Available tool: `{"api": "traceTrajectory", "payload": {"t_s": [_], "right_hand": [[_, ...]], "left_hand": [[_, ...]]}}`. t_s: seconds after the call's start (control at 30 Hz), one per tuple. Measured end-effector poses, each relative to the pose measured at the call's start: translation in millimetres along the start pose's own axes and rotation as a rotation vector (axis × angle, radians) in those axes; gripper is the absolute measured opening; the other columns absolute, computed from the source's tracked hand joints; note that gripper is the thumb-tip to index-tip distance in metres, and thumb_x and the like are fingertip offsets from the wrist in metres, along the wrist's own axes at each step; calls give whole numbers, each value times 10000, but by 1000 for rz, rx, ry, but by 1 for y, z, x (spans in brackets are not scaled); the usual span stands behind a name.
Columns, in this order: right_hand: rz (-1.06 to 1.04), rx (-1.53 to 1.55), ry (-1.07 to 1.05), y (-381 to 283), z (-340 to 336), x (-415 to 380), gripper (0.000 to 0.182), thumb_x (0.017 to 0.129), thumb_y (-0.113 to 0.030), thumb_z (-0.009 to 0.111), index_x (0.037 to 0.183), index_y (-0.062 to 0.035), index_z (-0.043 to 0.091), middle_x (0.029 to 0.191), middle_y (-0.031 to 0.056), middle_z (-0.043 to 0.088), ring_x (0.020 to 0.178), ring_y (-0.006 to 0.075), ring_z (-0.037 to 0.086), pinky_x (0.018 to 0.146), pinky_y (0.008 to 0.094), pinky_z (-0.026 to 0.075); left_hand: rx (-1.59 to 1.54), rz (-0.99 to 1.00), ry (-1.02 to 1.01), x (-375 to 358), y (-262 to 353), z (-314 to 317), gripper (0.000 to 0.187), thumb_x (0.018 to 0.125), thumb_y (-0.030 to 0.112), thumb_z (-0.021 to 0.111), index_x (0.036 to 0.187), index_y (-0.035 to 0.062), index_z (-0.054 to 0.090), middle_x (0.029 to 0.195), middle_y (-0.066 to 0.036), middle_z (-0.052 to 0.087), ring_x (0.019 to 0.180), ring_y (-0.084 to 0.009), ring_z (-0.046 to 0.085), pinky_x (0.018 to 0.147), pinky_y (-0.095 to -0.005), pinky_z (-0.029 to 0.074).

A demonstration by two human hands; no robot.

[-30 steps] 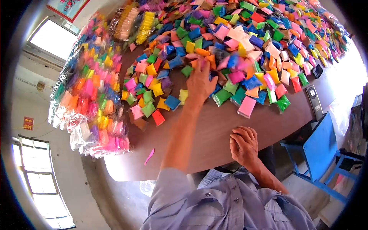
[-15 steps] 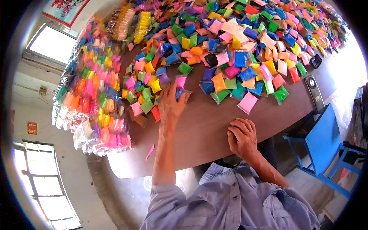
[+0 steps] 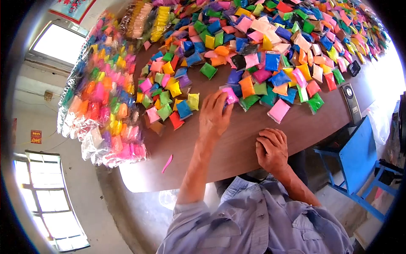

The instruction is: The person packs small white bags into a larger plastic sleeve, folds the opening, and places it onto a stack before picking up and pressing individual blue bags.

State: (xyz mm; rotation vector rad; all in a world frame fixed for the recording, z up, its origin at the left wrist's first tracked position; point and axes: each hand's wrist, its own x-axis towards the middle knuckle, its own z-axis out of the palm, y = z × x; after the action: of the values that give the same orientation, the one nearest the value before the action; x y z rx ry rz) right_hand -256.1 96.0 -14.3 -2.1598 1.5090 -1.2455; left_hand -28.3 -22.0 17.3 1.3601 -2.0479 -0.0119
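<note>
Over the brown table (image 3: 237, 148), my left hand (image 3: 215, 115) reaches to the near edge of the big pile. Its fingertips are closed on a small pink-purple packet (image 3: 231, 95), partly hidden by the fingers. Close to that packet lie a green packet (image 3: 248, 102) and an orange one (image 3: 247, 86). To the left of the hand sit a blue packet (image 3: 184, 109) and a yellow packet (image 3: 193, 101), at the edge of a smaller group. My right hand (image 3: 272, 150) rests near the table's front edge, fingers curled, with nothing visible in them.
Bagged bundles of coloured packets (image 3: 105, 101) line the table's left side. A pink strip (image 3: 167, 164) lies near the front left edge. On the right are a metallic slab-like object (image 3: 351, 101), a small black item (image 3: 353, 68) and a blue stool or chair (image 3: 357, 154).
My left hand has moved right from the smaller group to the big pile, with the pink-purple packet at its fingertips. A blue and a yellow packet now show where it was. My right hand stays put.
</note>
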Motion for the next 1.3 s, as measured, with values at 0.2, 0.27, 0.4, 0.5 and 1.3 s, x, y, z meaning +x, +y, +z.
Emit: {"api": "traceTrajectory", "payload": {"t_s": [0.2,0.27,0.4,0.5,1.3], "right_hand": [[-15,-19,-32,1,-2,-1,169,852,-42,783,1011,-40,728,1172,113,703,1206,336,669,1101,521,464],[-14,-25,-33,1,-1,0,160,853,-43,782,1004,-38,728,1166,113,702,1203,337,669,1099,522,464],[-25,-32,-20,3,0,-2,142,862,-44,773,998,-40,730,1167,108,699,1201,336,668,1097,515,463],[-38,-43,-17,4,3,-5,138,867,-44,767,1000,-42,731,1170,104,698,1202,335,667,1094,509,465],[-95,-55,9,9,6,-9,138,876,-62,761,1010,-32,749,1190,109,714,1207,347,663,1103,509,460]], "left_hand": [[103,-138,90,-45,-29,-39,573,826,190,915,1319,10,688,1369,-194,682,1261,-403,645,1050,-477,547],[3,-251,87,-60,-30,-53,637,802,203,940,1345,4,674,1390,-203,675,1282,-397,644,1020,-465,567],[34,-318,120,-94,-34,-65,668,814,200,929,1392,12,653,1425,-191,664,1298,-379,645,996,-454,581],[84,-342,134,-114,-32,-73,628,830,194,906,1382,16,666,1405,-191,675,1280,-379,650,1000,-459,572],[-428,-714,192,-131,6,-67,340,1141,270,522,1007,-8,665,873,-163,709,744,-275,659,709,-393,517]]}}
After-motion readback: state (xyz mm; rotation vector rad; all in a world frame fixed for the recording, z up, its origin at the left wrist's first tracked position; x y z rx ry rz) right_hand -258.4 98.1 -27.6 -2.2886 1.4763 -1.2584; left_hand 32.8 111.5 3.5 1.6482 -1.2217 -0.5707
